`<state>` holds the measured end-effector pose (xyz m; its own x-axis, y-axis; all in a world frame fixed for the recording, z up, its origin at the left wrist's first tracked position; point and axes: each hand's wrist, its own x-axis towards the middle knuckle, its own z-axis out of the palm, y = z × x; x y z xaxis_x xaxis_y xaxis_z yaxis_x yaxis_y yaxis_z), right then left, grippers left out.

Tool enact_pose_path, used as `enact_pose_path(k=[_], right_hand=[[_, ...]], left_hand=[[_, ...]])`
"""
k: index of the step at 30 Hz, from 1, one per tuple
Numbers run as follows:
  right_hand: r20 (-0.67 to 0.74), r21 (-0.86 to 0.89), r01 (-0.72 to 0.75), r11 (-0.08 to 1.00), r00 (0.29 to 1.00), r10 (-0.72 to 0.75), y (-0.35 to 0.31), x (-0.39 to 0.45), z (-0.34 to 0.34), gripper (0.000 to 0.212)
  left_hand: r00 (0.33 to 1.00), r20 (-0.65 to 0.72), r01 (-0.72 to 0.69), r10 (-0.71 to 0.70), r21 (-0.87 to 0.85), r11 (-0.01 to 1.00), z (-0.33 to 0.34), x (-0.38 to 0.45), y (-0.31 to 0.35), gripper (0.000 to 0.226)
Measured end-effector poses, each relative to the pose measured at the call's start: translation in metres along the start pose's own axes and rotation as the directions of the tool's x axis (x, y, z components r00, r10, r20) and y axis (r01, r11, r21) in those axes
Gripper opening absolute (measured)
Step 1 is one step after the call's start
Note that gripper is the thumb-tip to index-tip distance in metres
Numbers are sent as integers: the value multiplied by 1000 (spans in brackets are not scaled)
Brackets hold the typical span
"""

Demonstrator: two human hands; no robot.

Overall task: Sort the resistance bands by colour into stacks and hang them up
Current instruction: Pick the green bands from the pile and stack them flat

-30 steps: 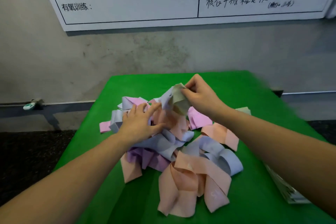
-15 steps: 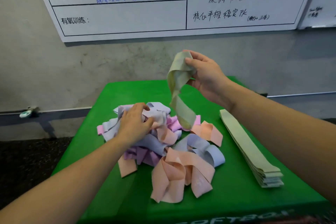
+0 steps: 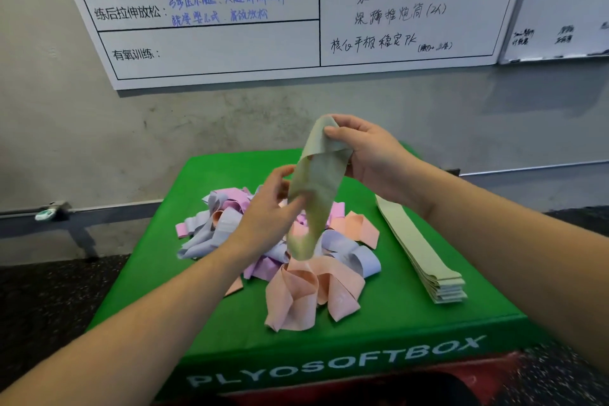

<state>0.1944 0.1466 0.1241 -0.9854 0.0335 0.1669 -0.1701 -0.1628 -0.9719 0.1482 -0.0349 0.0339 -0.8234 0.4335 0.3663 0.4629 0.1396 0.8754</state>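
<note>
The right hand (image 3: 372, 155) is pinching a green band (image 3: 316, 188) above the mixed pile (image 3: 296, 241) on the green box (image 3: 329, 333) (green stack (image 3: 425, 254) lying alongside), the left hand's (image 3: 267, 217) loose grip touching its lower length.

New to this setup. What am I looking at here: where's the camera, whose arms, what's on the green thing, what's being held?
There is no robot: a person works with bare hands, and one wide-angle camera on their head looks forward and down. The green surface is a soft plyo box against a wall with a whiteboard. On it lies a tangled pile of bands in pink, lilac and peach, and to its right a neat stack of green bands. The right hand pinches the top of a single green band lifted above the pile. The left hand touches its lower part; whether it grips is unclear.
</note>
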Motion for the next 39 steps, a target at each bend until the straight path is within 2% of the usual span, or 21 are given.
enact_pose_path(k=[1,2,6,10,14,17,19,23,26,29,31,35,39], right_hand=[[3,-7,-2,1000,1000,2,-1,-7,-1,14],[2,-14,-6,1000,1000,6,-1,-14,-2,11],[-30,-64,-38,997,999,36,2,-43,-9,6],[-77,-130,-100,986,993,91,17,-69,-21,3],[-168,-136,-151,979,977,127,31,-86,-37,7],[-225,-122,-188,975,962,157,42,-93,-50,13],[-230,-142,-221,965,955,185,51,-96,-57,14],[-243,-156,-268,951,943,226,64,-98,-63,17],[-204,-197,-273,942,951,233,71,-100,-65,18],[-173,-271,-270,924,958,230,76,-105,-62,20],[-132,-278,-290,916,956,262,80,-108,-58,17],[8,-352,-354,866,924,381,90,-111,-53,35],[57,-384,-345,857,917,395,94,-116,-42,29]], left_hand=[[999,-41,-11,11,16,1000,0,-3,4,13],[998,-59,-14,16,35,999,0,-6,7,10],[997,-18,72,-72,32,997,-1,-27,11,9],[981,83,181,-174,-80,980,2,-52,8,9],[952,190,236,-239,43,971,-1,-72,-3,22],[934,164,318,-319,32,948,-6,-80,-10,18],[916,116,391,-385,-42,919,-8,-82,-13,12],[887,85,461,-455,-242,854,-7,-81,-10,16],[875,71,467,-479,-386,795,-3,-80,-1,15],[879,16,456,-477,-323,829,2,-79,7,11],[879,-2,451,-477,-319,834,5,-76,9,16],[884,30,432,-466,-428,794,14,-69,14,26],[894,103,433,-436,-447,782,24,-64,23,30]])
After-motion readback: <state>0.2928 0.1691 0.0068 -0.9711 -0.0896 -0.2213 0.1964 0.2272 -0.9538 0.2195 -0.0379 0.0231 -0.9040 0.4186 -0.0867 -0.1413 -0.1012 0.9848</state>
